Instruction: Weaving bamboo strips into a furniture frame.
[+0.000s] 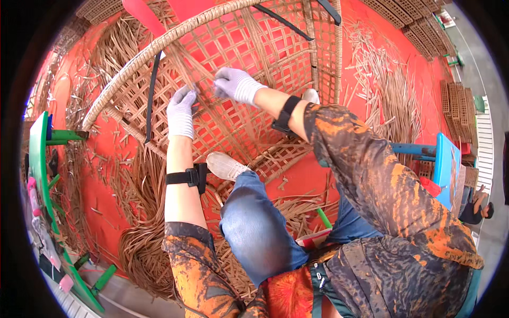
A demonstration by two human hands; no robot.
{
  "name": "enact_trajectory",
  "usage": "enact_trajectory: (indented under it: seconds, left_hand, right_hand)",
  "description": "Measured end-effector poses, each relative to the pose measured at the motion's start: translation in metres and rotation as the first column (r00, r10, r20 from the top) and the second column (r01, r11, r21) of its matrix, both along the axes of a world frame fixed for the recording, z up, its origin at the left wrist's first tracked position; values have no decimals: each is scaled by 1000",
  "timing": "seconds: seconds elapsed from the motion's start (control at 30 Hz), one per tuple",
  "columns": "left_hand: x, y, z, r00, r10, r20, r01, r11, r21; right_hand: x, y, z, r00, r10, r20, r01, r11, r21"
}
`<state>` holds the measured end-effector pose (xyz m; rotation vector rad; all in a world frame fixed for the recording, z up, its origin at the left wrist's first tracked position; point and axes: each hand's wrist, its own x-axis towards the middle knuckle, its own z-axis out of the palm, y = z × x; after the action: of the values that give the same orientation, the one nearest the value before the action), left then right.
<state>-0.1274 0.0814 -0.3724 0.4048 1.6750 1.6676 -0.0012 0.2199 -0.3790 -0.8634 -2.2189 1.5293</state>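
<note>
A large wicker frame [159,47] of open brown lattice weave lies on its side in front of me on a red floor. My left hand [181,112], in a pale glove, pinches a brown rattan strip [204,85] against the lattice near its middle. Just to the right, my gloved right hand [236,85] grips the same bundle of strips where they cross the weave. Both forearms wear black straps. My left knee in blue jeans [254,222] and my pale shoe [225,165] rest at the frame's lower edge.
Loose rattan strips and offcuts [143,249] cover the red floor [106,148] around the frame. A green stool [40,159] lies at the left, a blue one [444,161] at the right. Woven panels [456,103] are stacked far right, where another person [480,209] sits.
</note>
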Motion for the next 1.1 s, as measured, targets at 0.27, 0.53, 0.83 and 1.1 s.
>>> enact_trajectory:
  seconds: [0.27, 0.53, 0.83, 1.1]
  left_hand:
    - [4, 10, 7, 1000, 17, 6, -17, 998, -62]
    - [26, 2, 1, 785, 143, -603, -252, 963, -100]
    - [48, -9, 49, 779, -115, 616, -105, 945, 309]
    - [105, -47, 85, 939, -163, -303, 138, 985, -101]
  right_hand:
    - [68, -8, 0, 946, 294, 133, -192, 846, -498]
    - [110, -74, 45, 838, 503, 212, -363, 804, -470]
    - [140, -89, 72, 786, 561, 260, -387, 774, -501]
    - [84, -43, 95, 962, 251, 109, -247, 968, -54]
